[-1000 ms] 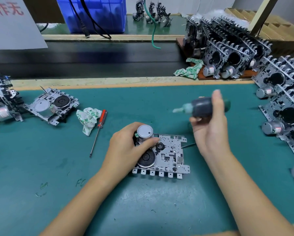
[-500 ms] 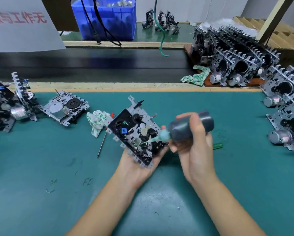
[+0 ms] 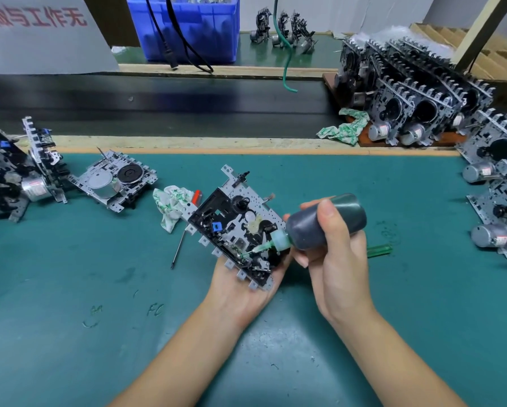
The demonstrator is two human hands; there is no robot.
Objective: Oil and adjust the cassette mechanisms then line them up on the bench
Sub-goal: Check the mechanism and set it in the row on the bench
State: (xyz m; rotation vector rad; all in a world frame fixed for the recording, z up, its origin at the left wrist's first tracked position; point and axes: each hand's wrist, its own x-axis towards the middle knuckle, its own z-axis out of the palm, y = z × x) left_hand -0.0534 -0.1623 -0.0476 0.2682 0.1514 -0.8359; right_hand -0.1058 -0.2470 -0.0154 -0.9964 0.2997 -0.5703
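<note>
Nozzle tip now lower on cassette mechanism (image 3: 234,227), near its close edge; left hand (image 3: 246,292) cradles it underneath, tilted, long axis running up-left; right hand (image 3: 334,259) fingers wrapped round oil bottle (image 3: 325,220), pointing left.

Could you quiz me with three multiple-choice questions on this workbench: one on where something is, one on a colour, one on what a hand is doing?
1. Where does the red-handled screwdriver lie?
A. Behind the held cassette mechanism, beside the crumpled cloth
B. In the blue bin
C. On the black belt

2. What colour is the bench mat?
A. Red
B. Teal
C. White

3. What is the right hand doing?
A. Resting flat
B. Gripping the oil bottle, nozzle at the mechanism
C. Holding a cloth

Answers: 1 A, its shaft shows beside the mechanism; 2 B, the surface is teal; 3 B, fingers wrap the bottle while the left hand holds the mechanism.
</note>
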